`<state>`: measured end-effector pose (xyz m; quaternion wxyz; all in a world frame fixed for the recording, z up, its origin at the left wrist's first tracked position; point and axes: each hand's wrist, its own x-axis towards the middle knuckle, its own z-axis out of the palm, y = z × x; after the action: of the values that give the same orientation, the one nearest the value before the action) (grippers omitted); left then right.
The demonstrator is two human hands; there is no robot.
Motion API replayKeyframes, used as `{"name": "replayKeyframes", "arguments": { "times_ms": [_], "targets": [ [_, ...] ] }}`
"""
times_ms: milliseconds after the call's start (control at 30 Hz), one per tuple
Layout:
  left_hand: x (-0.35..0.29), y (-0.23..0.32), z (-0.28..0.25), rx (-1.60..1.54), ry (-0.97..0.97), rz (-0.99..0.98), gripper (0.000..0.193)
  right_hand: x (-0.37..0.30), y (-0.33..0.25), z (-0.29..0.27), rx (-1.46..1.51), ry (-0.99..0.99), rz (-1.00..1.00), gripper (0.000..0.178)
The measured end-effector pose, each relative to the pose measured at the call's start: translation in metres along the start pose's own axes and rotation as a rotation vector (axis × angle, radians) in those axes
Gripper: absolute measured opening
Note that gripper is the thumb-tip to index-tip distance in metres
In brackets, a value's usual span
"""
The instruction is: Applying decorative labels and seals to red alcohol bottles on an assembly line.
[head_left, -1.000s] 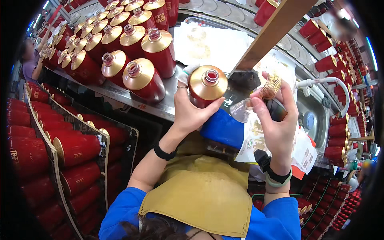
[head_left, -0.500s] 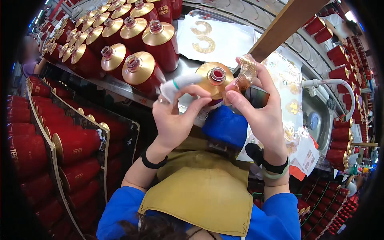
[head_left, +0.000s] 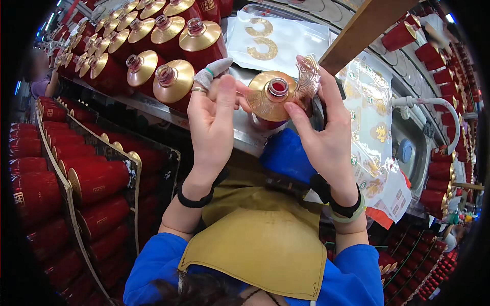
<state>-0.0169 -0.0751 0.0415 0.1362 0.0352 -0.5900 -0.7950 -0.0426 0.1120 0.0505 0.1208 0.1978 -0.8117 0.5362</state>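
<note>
In front of me stands a red bottle with a gold shoulder (head_left: 261,84) and an uncapped glass neck. A clear, gold-patterned curved sticker (head_left: 308,76) lies over the near part of the shoulder, and its right end rises off it. My right hand (head_left: 329,127) pinches that raised end between thumb and fingers. At the bottle's left side, my left hand (head_left: 212,115) has its fingers apart and its thumb raised. Its fingertips touch the sticker's left end at the shoulder. A whitish finger cover (head_left: 217,67) sits on one left finger.
Several similar bottles (head_left: 196,41) crowd the left. Behind, a white sheet (head_left: 301,35) carries curved gold stickers. Right are another sticker sheet (head_left: 365,102), a sink (head_left: 416,158) and a pipe (head_left: 426,103). A wooden bar (head_left: 357,38) slants overhead; a blue padded thing (head_left: 288,155) sits nearest me.
The sticker, earlier bunched up in my right hand, now spreads across the bottle's near shoulder. My left hand has opened from a pinch and moved left to the shoulder's edge.
</note>
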Motion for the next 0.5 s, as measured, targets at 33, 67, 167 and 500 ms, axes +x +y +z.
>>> {"name": "replayKeyframes", "arguments": {
  "times_ms": [33, 67, 167, 500],
  "targets": [
    [0.0, -0.001, -0.001, -0.111, -0.026, -0.01, 0.058, 0.0, 0.001, 0.001, 0.007, 0.0, -0.015, 0.057],
    [-0.003, -0.001, 0.0, -0.109, -0.025, -0.013, 0.058, -0.001, 0.002, 0.001, 0.014, 0.0, -0.031, 0.057],
    [-0.009, 0.0, 0.005, 0.189, -0.046, 0.106, 0.062, -0.004, 0.007, 0.003, 0.025, 0.008, -0.02, 0.058],
    [-0.005, 0.002, 0.005, 0.203, -0.015, 0.029, 0.062, -0.003, -0.001, 0.001, 0.067, 0.015, 0.126, 0.059]
  ]
}}
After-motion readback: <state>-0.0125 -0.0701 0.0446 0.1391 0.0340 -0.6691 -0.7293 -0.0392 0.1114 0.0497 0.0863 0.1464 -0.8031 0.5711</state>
